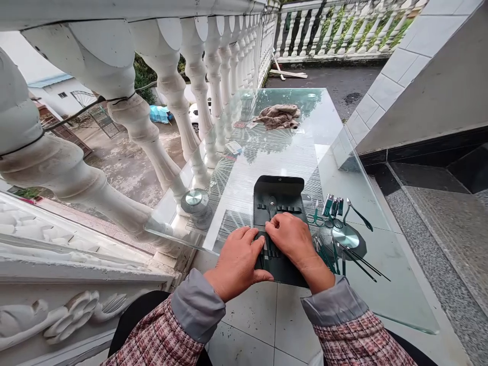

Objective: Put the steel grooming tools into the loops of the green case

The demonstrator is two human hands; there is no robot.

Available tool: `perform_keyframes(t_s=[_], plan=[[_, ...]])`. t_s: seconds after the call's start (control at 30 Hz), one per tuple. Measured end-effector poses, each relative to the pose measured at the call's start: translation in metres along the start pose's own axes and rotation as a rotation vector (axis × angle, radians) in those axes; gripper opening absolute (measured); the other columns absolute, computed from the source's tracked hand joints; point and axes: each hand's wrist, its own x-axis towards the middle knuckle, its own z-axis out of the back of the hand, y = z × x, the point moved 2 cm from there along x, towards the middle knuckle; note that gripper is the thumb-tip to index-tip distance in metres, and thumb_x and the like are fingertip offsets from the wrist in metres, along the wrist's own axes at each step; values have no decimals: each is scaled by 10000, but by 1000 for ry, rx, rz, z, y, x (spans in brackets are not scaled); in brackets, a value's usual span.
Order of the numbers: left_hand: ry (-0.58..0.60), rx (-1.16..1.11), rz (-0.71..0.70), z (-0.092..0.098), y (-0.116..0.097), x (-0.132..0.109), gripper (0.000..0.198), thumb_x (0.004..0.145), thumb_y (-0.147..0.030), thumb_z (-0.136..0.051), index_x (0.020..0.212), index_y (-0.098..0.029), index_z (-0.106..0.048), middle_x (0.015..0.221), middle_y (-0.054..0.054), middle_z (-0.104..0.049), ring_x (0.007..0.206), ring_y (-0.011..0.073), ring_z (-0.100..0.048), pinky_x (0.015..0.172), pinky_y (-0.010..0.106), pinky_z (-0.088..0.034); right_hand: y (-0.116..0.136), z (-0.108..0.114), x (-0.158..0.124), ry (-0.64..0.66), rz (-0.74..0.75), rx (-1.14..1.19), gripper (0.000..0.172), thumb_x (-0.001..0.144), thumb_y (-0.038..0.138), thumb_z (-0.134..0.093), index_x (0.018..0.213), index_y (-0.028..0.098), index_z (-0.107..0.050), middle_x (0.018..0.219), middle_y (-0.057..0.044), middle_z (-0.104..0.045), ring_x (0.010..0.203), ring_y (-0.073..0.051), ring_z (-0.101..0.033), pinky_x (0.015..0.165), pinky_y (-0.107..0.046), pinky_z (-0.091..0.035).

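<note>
A black manicure case point(279, 187) lies unfolded on the glass table, its snap flap at the far end and elastic loops across the inside. A slim dark tool with a rounded end point(272, 202) sits in the upper loops. My left hand point(237, 262) grips the case's left edge, index finger and thumb over its lower half. The fingers of my right hand point(292, 238) are bent together over the middle of the case, just below that tool; what they pinch is hidden. To the right lie small green-handled scissors point(315, 217), several nail clippers point(332, 206) and a curved-handled nipper point(356, 212).
Several thin metal tools point(360, 262) lie right of my right wrist. Farther along the glass table point(282, 152) are a crumpled brown cloth point(278, 117) and a small card point(234, 148). White balusters point(171, 96) line the left; stone steps point(438, 218) rise on the right.
</note>
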Motion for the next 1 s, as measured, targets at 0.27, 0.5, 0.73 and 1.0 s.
perform_keyframes(t_s=[0.27,0.5,0.73,1.0], plan=[[-5,5,-3,-1,0,0,758,511,-554,-800,1095,-157,-523,1179,144,-537,1119,335,-481,951,476,-414,-11,0,9,-94,-75,223,263,778,328,-461,598,197,-601,682,-51,-650,632,-162,-545,587,-273,-304],[-11,15,-6,-2,1,-1,761,520,-576,-785,1099,-163,-516,1163,134,-546,1124,332,-484,930,474,-430,-15,-3,10,-77,-34,346,282,765,390,-461,605,202,-598,664,-24,-653,616,-151,-549,588,-260,-337],[-21,22,-10,-4,2,-2,792,528,-586,-777,1134,-157,-501,1180,134,-537,1138,325,-470,947,464,-422,-24,2,11,-108,9,377,285,752,401,-455,586,200,-569,661,-31,-636,623,-156,-533,602,-273,-344],[-13,3,-13,-1,1,-2,745,535,-561,-787,1094,-158,-503,1173,133,-534,1115,315,-479,931,460,-428,-34,11,11,-61,-24,413,278,739,416,-477,592,200,-573,612,-12,-611,585,-146,-517,574,-267,-345]])
